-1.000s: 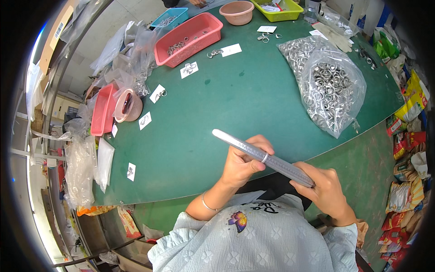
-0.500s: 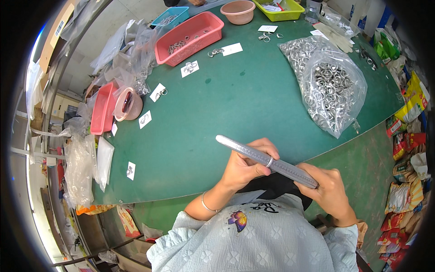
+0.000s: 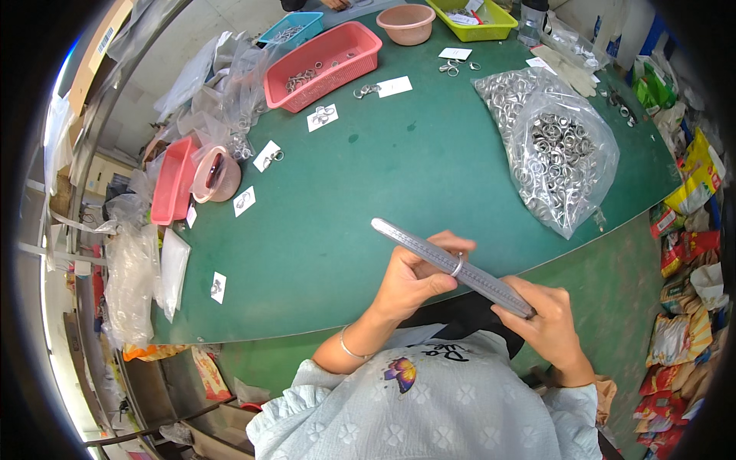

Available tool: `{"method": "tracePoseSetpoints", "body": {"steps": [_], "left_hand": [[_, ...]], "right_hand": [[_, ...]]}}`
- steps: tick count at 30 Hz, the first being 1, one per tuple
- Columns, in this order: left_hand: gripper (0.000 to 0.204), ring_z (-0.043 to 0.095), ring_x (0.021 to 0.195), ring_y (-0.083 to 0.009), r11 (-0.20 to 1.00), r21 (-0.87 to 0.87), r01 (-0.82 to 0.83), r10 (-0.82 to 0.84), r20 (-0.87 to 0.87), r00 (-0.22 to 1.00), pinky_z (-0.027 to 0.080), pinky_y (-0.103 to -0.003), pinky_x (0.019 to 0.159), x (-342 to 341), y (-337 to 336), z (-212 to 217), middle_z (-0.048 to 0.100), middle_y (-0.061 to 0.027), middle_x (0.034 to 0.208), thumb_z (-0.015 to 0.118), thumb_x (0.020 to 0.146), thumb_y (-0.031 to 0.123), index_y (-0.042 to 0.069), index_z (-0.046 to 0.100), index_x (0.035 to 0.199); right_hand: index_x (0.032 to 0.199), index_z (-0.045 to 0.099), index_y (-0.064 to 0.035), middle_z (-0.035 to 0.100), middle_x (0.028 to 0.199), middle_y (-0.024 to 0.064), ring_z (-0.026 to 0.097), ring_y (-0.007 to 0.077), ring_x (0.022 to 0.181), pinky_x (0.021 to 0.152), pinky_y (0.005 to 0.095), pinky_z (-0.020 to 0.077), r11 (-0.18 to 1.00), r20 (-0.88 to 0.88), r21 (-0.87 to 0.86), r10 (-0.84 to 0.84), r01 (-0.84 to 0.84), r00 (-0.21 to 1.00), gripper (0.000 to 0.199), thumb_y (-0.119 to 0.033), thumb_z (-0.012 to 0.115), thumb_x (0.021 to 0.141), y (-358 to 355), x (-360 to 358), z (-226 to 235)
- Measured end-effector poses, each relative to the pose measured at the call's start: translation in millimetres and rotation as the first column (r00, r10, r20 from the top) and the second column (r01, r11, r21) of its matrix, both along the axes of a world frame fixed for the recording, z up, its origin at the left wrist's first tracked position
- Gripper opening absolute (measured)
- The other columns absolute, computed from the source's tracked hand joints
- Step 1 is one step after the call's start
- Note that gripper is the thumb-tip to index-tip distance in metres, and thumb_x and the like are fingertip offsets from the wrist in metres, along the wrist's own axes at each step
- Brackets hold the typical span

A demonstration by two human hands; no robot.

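Lower centre of frame: left hand [image 3: 410, 280] half-curled at a tapered grey stick [image 3: 423, 248], thumb near the ring [image 3: 458, 265] encircling its shaft; cannot tell whether it grips the ring. Lower right: right hand [image 3: 546, 316] clasps the stick's thick end. Step, judged: adjusting the ring along the stick; next move calls for steady support.

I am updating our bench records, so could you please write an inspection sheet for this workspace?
Surface: green tabletop, with several white cards laid out.
Things in hand: grey tapered stick with a silvery ring around it.
Clutter: clear bag of rings at right; long pink basket holding rings at the far side; plastic bags at left.
Hands: right hand grips the stick's right end; left hand is at the ring, contact unclear.
Cables: nothing seen.
Surroundings: colourful packages off the tabletop, at right; another person's hand at the far edge.
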State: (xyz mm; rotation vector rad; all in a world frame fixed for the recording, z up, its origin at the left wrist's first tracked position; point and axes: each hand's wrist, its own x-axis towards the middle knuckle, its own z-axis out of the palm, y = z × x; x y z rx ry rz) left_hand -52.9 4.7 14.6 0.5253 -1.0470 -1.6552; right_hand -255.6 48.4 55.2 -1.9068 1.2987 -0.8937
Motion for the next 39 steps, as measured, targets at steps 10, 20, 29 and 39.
{"method": "tracePoseSetpoints", "body": {"steps": [10,20,29,39], "left_hand": [[0.037,0.051,0.082,-0.0131,0.993,0.088,0.076,-0.066,-0.114,0.991,0.042,-0.028,0.073,-3,23,7,0.053,-0.0059,0.093,0.070,0.079,0.021,-0.003,0.059,0.106],[0.037,0.052,0.090,-0.0135,0.999,0.033,-0.017,0.015,0.040,0.999,0.045,-0.031,0.081,-4,61,23,0.052,-0.0062,0.103,0.061,0.087,0.019,-0.006,0.055,0.113],[0.036,0.054,0.085,-0.0118,0.998,0.013,0.055,-0.056,0.150,0.987,0.046,-0.026,0.077,-7,95,-3,0.058,-0.0068,0.097,0.058,0.088,0.017,-0.005,0.054,0.116],[0.032,0.055,0.082,-0.0103,0.970,0.006,0.244,-0.244,0.070,0.967,0.047,-0.024,0.075,-35,83,7,0.059,-0.0061,0.093,0.056,0.088,0.008,-0.005,0.052,0.118]], "right_hand": [[0.095,0.061,0.0042,0.059,0.068,0.0085,0.053,0.0110,0.057,0.053,0.0247,0.0446,0.999,0.177,0.029,-0.044,0.039,0.983,0.030,-0.005,0.073,0.070,27,9,-16],[0.100,0.060,0.0037,0.061,0.073,0.0124,0.054,0.0148,0.058,0.055,0.0267,0.0454,0.995,0.135,-0.067,-0.066,0.075,0.989,0.033,-0.008,0.073,0.072,64,8,-3],[0.098,0.061,0.0039,0.058,0.066,0.0121,0.054,0.0138,0.055,0.053,0.0263,0.0432,0.988,0.091,0.029,-0.152,0.150,0.984,0.030,-0.011,0.071,0.074,116,-1,-8],[0.098,0.061,0.0042,0.056,0.065,0.0082,0.050,0.0093,0.056,0.052,0.0240,0.0411,0.956,0.131,0.037,-0.292,0.290,0.947,0.029,-0.009,0.070,0.074,136,-14,-1]]}}
